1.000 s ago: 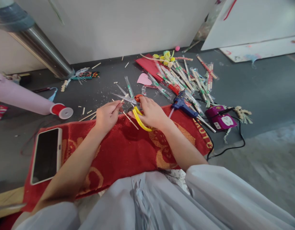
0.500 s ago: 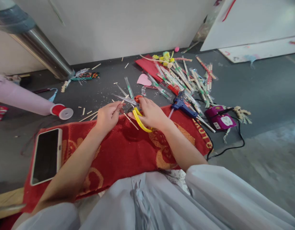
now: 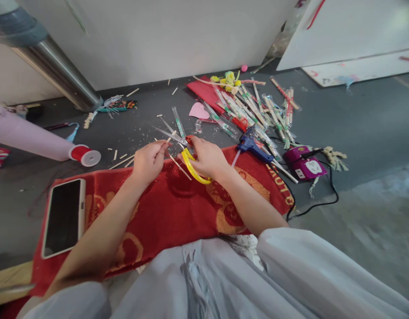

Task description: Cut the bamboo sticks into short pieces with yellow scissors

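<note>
My left hand [image 3: 149, 163] pinches a short thin wooden stick [image 3: 171, 136] between thumb and fingers. In my right hand [image 3: 209, 158] is a pair of scissors [image 3: 195, 169] with a yellow and orange handle. Their blades stand apart around the stick's upper end; whether they touch it, I cannot tell. A longer wooden stick [image 3: 180, 167] slants across the red towel [image 3: 164, 208] between my hands. Several cut stick pieces [image 3: 123, 160] lie just left of my left hand.
Wrapped chopsticks [image 3: 247, 104] are heaped at the back right, beside a pink paper heart [image 3: 199, 110]. A blue glue gun [image 3: 254, 147] rests at the towel's right, near a purple power block [image 3: 304, 163] with a black cord. At left are a phone [image 3: 64, 217] and a red thread spool [image 3: 85, 155].
The scissors have turned slightly, the lower blade's tip moving up and to the left. Both hands keep nearly the same place and hold.
</note>
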Tool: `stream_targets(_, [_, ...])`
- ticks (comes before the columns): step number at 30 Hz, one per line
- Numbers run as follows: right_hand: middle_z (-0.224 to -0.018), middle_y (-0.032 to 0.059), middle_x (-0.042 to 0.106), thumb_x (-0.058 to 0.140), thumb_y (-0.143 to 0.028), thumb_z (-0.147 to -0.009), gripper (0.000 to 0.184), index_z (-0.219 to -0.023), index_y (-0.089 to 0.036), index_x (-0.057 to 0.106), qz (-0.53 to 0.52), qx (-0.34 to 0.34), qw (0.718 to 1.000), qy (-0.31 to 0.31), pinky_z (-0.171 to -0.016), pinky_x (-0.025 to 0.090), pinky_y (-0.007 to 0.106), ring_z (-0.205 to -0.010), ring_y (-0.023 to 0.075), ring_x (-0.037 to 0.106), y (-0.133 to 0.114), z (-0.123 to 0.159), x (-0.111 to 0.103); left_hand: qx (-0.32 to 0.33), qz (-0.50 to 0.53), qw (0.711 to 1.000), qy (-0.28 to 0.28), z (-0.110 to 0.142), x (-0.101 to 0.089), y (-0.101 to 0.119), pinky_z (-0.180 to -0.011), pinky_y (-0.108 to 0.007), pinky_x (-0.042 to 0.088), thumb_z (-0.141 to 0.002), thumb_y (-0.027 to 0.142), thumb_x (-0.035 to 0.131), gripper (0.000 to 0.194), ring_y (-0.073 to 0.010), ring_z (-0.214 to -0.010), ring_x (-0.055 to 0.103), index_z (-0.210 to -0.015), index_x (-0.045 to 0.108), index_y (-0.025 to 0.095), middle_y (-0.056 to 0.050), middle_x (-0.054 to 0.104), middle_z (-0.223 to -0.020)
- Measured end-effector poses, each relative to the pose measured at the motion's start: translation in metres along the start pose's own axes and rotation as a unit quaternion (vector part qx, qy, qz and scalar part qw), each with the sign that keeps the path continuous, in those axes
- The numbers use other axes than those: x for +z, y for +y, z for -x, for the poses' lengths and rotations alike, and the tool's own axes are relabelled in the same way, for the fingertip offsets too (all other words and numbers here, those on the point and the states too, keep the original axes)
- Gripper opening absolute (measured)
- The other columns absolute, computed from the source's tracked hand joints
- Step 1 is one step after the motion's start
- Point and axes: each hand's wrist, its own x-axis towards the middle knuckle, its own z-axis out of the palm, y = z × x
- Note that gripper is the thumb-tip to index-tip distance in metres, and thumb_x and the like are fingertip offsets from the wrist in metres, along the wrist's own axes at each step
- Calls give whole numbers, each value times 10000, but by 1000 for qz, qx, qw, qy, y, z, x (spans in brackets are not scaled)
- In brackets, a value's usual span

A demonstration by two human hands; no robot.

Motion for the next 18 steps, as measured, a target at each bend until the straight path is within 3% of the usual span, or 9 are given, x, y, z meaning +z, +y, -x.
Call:
stream_targets(12, [-1124, 139, 682, 481, -511, -899, 545, -1263, -106, 503, 2, 5, 999, -45, -840, 474, 361, -1026, 286, 646, -2, 0, -8, -6, -52, 999, 14, 2, 3, -3, -665, -232, 497, -922, 384, 451, 317, -142, -714, 670, -903, 688, 175, -42, 729, -786])
stream_targets(18, [-1127, 156, 652, 412, -626, -889, 631, -1231, -101, 493, -14, -46, 999, 3, -870, 458, 385, -1009, 288, 624, 6, -1, 0, 4, -44, 999, 20, 2, 3, -5, -710, -241, 514, -942, 383, 411, 356, -151, -773, 681, -821, 682, 185, -43, 727, -790])
